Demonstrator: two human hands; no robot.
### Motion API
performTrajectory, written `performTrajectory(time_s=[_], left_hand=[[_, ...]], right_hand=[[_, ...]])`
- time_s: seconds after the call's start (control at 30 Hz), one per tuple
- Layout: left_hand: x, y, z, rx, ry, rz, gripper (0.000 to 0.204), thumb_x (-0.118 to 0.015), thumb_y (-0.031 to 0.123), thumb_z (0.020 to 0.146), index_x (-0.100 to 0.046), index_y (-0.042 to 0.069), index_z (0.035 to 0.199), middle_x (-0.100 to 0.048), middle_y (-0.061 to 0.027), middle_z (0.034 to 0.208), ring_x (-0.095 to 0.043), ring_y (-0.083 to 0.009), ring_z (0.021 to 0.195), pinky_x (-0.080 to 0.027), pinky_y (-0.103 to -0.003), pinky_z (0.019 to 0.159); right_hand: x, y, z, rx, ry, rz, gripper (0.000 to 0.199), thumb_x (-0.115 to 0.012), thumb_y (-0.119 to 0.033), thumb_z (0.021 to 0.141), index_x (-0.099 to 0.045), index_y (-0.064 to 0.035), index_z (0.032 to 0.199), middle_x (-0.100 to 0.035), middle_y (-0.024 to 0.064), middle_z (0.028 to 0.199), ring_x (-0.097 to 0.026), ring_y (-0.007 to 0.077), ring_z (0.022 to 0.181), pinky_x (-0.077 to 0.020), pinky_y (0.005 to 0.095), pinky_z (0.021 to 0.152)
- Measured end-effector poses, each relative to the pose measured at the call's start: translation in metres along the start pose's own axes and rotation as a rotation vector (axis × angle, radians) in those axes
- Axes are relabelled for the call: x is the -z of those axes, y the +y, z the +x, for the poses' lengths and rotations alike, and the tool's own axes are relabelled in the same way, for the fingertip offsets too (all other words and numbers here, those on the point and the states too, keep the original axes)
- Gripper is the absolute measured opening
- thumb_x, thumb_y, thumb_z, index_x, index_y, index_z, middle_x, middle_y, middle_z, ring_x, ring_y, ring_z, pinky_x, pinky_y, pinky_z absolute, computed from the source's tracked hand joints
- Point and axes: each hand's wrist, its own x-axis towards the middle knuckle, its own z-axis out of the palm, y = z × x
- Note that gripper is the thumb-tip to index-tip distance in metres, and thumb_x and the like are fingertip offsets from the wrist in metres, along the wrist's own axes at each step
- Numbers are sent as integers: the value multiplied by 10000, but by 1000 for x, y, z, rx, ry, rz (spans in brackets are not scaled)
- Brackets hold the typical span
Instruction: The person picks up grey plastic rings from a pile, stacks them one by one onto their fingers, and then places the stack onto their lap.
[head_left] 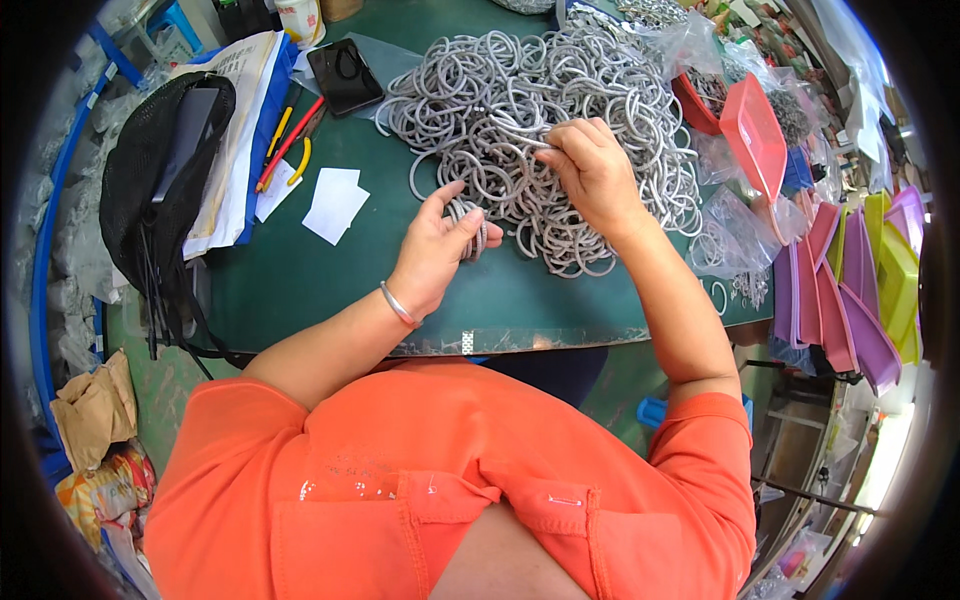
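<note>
A big heap of grey metal rings (500, 85) covers the far middle of the green table. My left hand (430, 250), with a silver bangle on its wrist, is closed around a small bunch of the same rings (472, 228), just off the heap's near left edge. Over the right part of the heap, my right hand (597, 180) has thumb and forefinger brought together. A grey ring (528, 140) appears to be pinched there, though the fingertips hide part of it.
On the left of the green table (300, 300) lie a phone (345, 77), pliers (303, 155), white paper slips (336, 205) and a black mesh bag (130, 190). Red trays (755, 135) and clear plastic bags (735, 230) stand to the right. Purple and yellow-green bins (860, 260) hang past the table's edge.
</note>
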Motion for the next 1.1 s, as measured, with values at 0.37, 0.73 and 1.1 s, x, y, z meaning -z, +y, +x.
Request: performTrajectory(time_s=[0.37, 0.73, 1.1], left_hand=[[-1, 3, -7, -39, -69, -115, 704, -565, -38, 852, -164, 36, 1426, -619, -171, 1007, -638, -270, 933, -510, -338, 832], [-8, 13, -2, -88, 14, -122, 753, -597, 39, 860, -107, 29, 1433, -617, -165, 1006, -637, -256, 928, -518, -349, 813], [-7, 38, -14, -110, -25, -190, 648, -572, 65, 878, -181, 17, 1393, -586, -191, 1069, -605, -276, 1002, -506, -381, 841]], right_hand=[[-27, 7, 25, -332, 192, -165, 107, -614, -186, 773, -633, -86, 741, -622, 130, 735, -585, 334, 756, -458, 442, 652], [-10, -20, 25, -169, -161, -358, 53, -601, -108, 759, -640, -72, 755, -611, 93, 857, -566, 286, 879, -472, 396, 725], [-15, -34, -10, -559, 213, -133, 231, -540, -198, 886, -528, -18, 742, -563, 204, 712, -562, 402, 705, -448, 475, 628]])
